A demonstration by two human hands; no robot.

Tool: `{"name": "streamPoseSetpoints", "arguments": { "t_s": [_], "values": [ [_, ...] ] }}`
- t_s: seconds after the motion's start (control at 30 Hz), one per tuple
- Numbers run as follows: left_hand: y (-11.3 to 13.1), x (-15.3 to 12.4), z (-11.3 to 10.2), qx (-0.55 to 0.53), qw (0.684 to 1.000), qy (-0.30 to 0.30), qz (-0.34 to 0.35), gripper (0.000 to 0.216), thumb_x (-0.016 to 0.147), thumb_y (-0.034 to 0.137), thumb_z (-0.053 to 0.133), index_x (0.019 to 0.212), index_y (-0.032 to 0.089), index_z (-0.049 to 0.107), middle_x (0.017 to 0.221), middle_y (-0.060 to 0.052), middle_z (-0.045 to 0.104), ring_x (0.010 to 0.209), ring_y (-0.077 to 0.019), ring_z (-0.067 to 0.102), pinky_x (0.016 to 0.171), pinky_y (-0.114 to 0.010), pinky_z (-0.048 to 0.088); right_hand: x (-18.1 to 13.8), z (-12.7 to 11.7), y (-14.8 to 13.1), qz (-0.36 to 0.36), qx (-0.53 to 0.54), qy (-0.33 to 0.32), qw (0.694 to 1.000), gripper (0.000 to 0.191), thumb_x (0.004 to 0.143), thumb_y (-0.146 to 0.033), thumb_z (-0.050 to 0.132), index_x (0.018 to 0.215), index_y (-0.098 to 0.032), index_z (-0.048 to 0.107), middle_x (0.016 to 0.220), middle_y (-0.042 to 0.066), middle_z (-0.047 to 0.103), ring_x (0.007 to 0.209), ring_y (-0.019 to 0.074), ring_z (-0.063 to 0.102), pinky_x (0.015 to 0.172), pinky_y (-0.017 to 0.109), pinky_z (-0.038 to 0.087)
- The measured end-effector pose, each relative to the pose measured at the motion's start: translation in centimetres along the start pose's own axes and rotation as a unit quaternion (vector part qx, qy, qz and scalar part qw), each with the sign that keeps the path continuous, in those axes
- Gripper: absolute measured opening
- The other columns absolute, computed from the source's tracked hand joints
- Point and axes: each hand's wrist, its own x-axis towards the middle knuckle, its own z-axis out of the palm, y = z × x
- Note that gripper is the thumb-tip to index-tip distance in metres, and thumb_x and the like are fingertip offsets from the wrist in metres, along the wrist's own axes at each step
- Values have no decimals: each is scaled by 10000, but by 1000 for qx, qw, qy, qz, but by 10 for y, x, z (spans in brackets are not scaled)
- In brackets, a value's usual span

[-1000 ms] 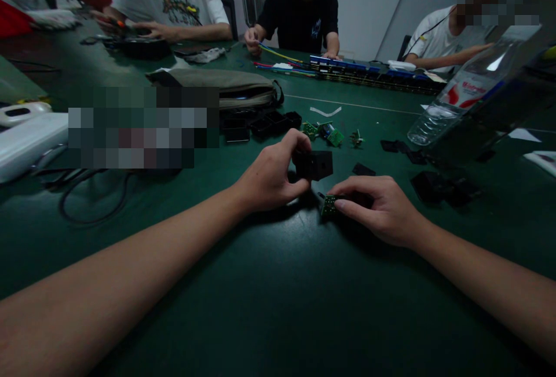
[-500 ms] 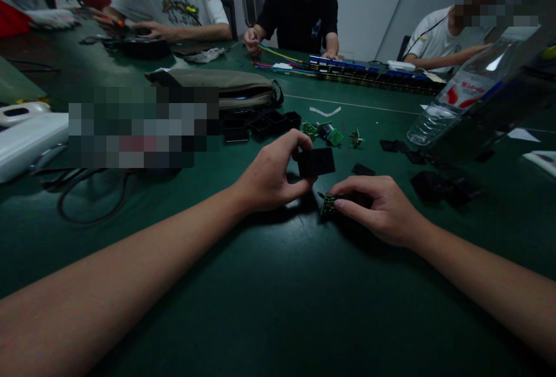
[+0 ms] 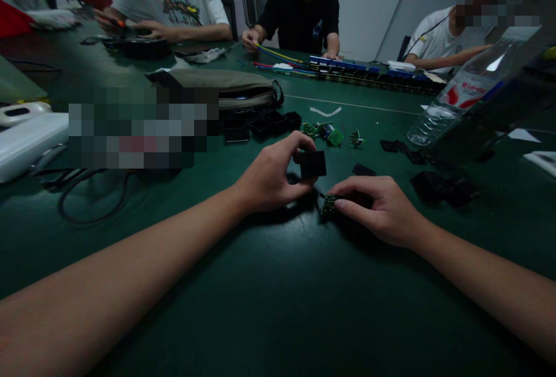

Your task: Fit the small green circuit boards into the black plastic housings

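Observation:
My left hand (image 3: 278, 174) grips a small black plastic case (image 3: 313, 164) between thumb and fingers, a little above the green table (image 3: 278, 296). Just to its right, my right hand (image 3: 382, 209) pinches a small green circuit board (image 3: 329, 205), whose dotted face shows past the fingertips. A dark prong sticks out from the board toward the case; the two pieces are apart. Beyond my hands lie more green circuit boards (image 3: 332, 135) and a group of open black cases (image 3: 269, 123). Behind my right hand rests a flat black piece (image 3: 364, 169).
A clear plastic bottle (image 3: 456, 90) stands at the right, near several black parts (image 3: 434, 186). An olive pouch (image 3: 243, 88) lies farther back. Black cables (image 3: 93, 215) and a white box (image 3: 32, 144) are at the left. Across the table, people work with wires (image 3: 282, 55) and other parts.
The black case in my left hand has turned, so its visible face looks narrower. My right hand and the circuit board have hardly moved.

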Motion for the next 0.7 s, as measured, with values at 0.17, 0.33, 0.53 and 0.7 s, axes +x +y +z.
{"name": "streamPoseSetpoints", "arguments": {
  "t_s": [0.17, 0.33, 0.53, 0.7],
  "values": [
    [0, 0, 0, -14, 1000, -5, -9, 394, 770, 260, 698, 1119, 193, 526, 1033, -41, 683, 860, -162, 659, 736, -271, 513, 0, 0, 0, -1, 2, 0, 1000, 204, 906, -304, 624, 993, -170, 751, 822, 38, 741, 632, 124, 598, 591, 257, 434],
    [-1, 0, 0, -15, 1000, -6, 3, 407, 777, 240, 689, 1145, 184, 525, 1097, -71, 687, 925, -181, 663, 771, -297, 523, 0, 0, 1, -4, 13, -2, 1000, 202, 908, -289, 624, 1005, -163, 748, 827, 35, 738, 634, 119, 591, 593, 257, 437],
    [-2, 1, 1, -2, 1000, 7, 19, 398, 764, 201, 672, 1138, 182, 538, 1126, -79, 671, 999, -206, 643, 838, -336, 528, 0, 0, 1, -6, 12, -4, 1000, 189, 903, -283, 632, 994, -168, 753, 822, 31, 732, 630, 118, 584, 586, 258, 428],
    [-1, 1, 0, 9, 1000, -1, 21, 379, 771, 195, 660, 1133, 189, 548, 1125, -71, 661, 1000, -204, 634, 856, -332, 524, 0, 0, 1, -5, 15, -4, 1000, 191, 904, -276, 630, 992, -158, 751, 832, 39, 738, 644, 123, 595, 592, 260, 433]
  ]
}}
